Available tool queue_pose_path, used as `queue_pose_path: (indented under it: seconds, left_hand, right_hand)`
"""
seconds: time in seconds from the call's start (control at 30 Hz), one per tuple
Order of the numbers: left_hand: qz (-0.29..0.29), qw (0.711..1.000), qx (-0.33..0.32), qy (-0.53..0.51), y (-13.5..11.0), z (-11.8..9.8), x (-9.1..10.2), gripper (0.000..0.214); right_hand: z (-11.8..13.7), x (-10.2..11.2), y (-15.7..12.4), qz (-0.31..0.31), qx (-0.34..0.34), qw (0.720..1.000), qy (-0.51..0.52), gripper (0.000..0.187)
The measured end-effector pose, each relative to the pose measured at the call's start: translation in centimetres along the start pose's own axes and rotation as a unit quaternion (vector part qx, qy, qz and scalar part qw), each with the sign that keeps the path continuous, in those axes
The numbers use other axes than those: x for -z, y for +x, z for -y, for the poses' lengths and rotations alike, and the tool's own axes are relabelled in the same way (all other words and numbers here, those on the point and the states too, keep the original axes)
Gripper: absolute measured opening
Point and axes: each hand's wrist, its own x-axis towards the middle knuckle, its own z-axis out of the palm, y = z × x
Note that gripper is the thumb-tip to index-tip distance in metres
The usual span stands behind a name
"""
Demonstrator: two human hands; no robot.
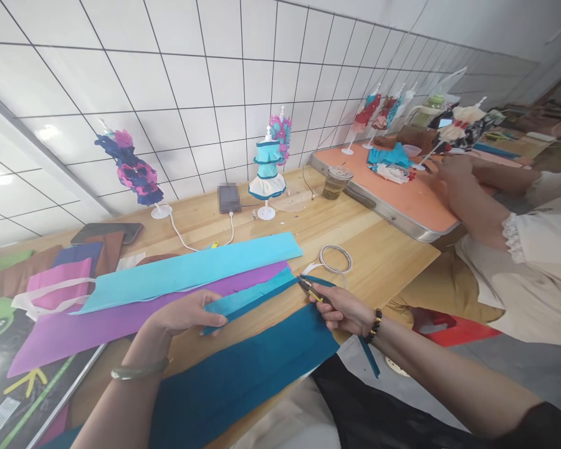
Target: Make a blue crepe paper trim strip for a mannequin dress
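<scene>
My left hand (184, 312) pinches the near end of a narrow teal paper strip (250, 298) that lies across the wooden table (378, 249). My right hand (341, 308) is closed on small scissors (311, 290) whose blades meet the far end of the strip. A wide dark teal sheet (243, 374) lies below both hands at the table's near edge. A light blue sheet (191, 268) and a purple sheet (121, 321) lie just beyond the strip.
A roll of tape (335, 257) lies past the scissors. Small dress mannequins (267, 171) (133, 171) stand by the tiled wall, with a phone (106, 232) and charger (229, 198). A person's arms (472, 199) work at an orange board (402, 196) on the right, beside a cup (336, 182).
</scene>
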Motion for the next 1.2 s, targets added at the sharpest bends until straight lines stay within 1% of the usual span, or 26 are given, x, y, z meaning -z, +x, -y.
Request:
queue_pose_path:
  seconds: [0.1, 0.23, 0.37, 0.5, 0.57, 0.67, 0.7, 0.77, 0.83, 0.87, 0.9, 0.93, 0.97, 1.0, 1.03, 1.1, 1.13, 1.17, 1.2]
  left_hand:
    - [0.004, 1.0, -0.004, 0.004, 0.0, 0.1, 0.0, 0.022]
    - [-0.004, 1.0, -0.001, 0.005, -0.1, 0.0, -0.1, 0.02]
    - [0.006, 1.0, -0.019, 0.011, -0.2, -0.4, -0.1, 0.019]
    - [0.014, 0.999, -0.036, 0.031, -0.8, -0.5, 0.1, 0.019]
    - [-0.008, 0.999, -0.034, 0.03, -1.4, -0.4, 0.3, 0.018]
    - [-0.06, 0.997, -0.039, -0.004, -2.6, -0.4, 0.7, 0.021]
    - [-0.065, 0.996, -0.056, -0.014, -3.0, -0.5, 0.8, 0.022]
    - [-0.057, 0.991, -0.117, -0.025, -3.7, -0.8, 0.9, 0.024]
    - [-0.059, 0.979, -0.19, -0.043, -4.3, -1.3, 0.9, 0.029]
    - [-0.072, 0.97, -0.225, -0.061, -4.5, -1.6, 0.8, 0.03]
    - [-0.09, 0.959, -0.257, -0.082, -4.7, -1.8, 0.7, 0.03]
    - [-0.11, 0.946, -0.286, -0.104, -4.8, -2.2, 0.5, 0.031]
    - [-0.13, 0.933, -0.311, -0.124, -4.9, -2.5, 0.2, 0.031]
    - [-0.148, 0.921, -0.332, -0.141, -5.0, -2.8, 0.0, 0.031]
    - [-0.164, 0.909, -0.35, -0.156, -5.0, -3.2, -0.3, 0.031]
    - [-0.188, 0.888, -0.38, -0.18, -5.2, -3.9, -0.8, 0.029]
    - [-0.198, 0.878, -0.391, -0.19, -5.4, -4.2, -1.0, 0.029]
    - [-0.207, 0.872, -0.398, -0.198, -5.6, -4.5, -1.2, 0.029]
    - [-0.218, 0.866, -0.402, -0.201, -5.8, -4.7, -1.4, 0.03]
  right_hand:
    - [-0.1, 0.0, 0.1, -0.004, 0.004, 1.0, -0.004, 0.035]
    - [-0.4, 0.1, 0.4, -0.003, 0.014, 1.0, -0.005, 0.033]
    - [-0.7, 0.3, 0.7, 0.007, 0.02, 1.0, -0.002, 0.031]
    - [-0.9, 0.6, 0.5, 0.016, 0.024, 1.0, 0.007, 0.035]
    - [-1.0, 0.6, 0.0, 0.028, 0.04, 0.999, 0.008, 0.038]
    - [-1.3, 0.5, -0.8, 0.06, 0.092, 0.994, -0.002, 0.039]
    - [-1.4, 0.5, -1.0, 0.07, 0.111, 0.991, -0.002, 0.039]
    - [-1.7, 0.7, -1.3, 0.073, 0.14, 0.987, 0.009, 0.039]
    - [-1.8, 1.1, -1.4, 0.054, 0.175, 0.983, 0.017, 0.042]
    - [-1.8, 1.3, -1.5, 0.032, 0.201, 0.979, 0.009, 0.044]
    - [-1.7, 1.5, -1.6, -0.002, 0.237, 0.971, -0.013, 0.044]
    - [-1.5, 1.8, -1.7, -0.05, 0.279, 0.958, -0.052, 0.043]
    - [-1.1, 2.2, -1.8, -0.109, 0.317, 0.937, -0.101, 0.04]
    - [-0.6, 2.7, -1.8, -0.173, 0.349, 0.908, -0.154, 0.038]
    - [-0.1, 3.2, -1.8, -0.236, 0.371, 0.874, -0.208, 0.035]
    - [1.1, 4.6, -1.4, -0.326, 0.38, 0.815, -0.29, 0.034]
    - [1.7, 5.3, -1.0, -0.352, 0.376, 0.79, -0.332, 0.033]
    - [2.2, 6.0, -0.5, -0.363, 0.365, 0.771, -0.376, 0.032]
    - [2.6, 6.6, 0.0, -0.362, 0.358, 0.765, -0.394, 0.031]
